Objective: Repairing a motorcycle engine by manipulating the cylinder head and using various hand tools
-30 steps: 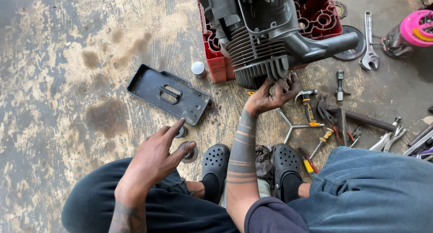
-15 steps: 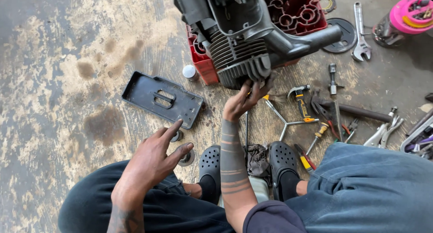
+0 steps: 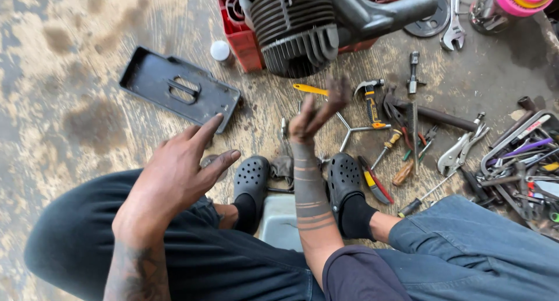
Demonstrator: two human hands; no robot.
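Observation:
My left hand (image 3: 174, 175) rests on my left knee, fingers spread, holding nothing. My right hand (image 3: 317, 111) is raised and blurred in front of me, fingers apart and empty, just short of the finned cylinder of a dark engine (image 3: 303, 27). The engine sits against a red crate (image 3: 241, 41). Below that hand, a Y-shaped wrench (image 3: 349, 129) and a yellow-handled tool (image 3: 310, 89) lie on the floor. My black clogs (image 3: 251, 175) are between my knees.
A black flat plate with a handle (image 3: 177, 91) lies left of the crate, with a white cap (image 3: 220, 49) beside it. To the right are a hammer (image 3: 370, 97), locking pliers (image 3: 466, 149), a spanner (image 3: 454, 21), a dark disc (image 3: 428, 24), a pink container (image 3: 518, 1) and several more tools.
My right hand has come off the engine's fins and drawn back toward me. My view has shifted closer and lower. My left hand stays on the knee.

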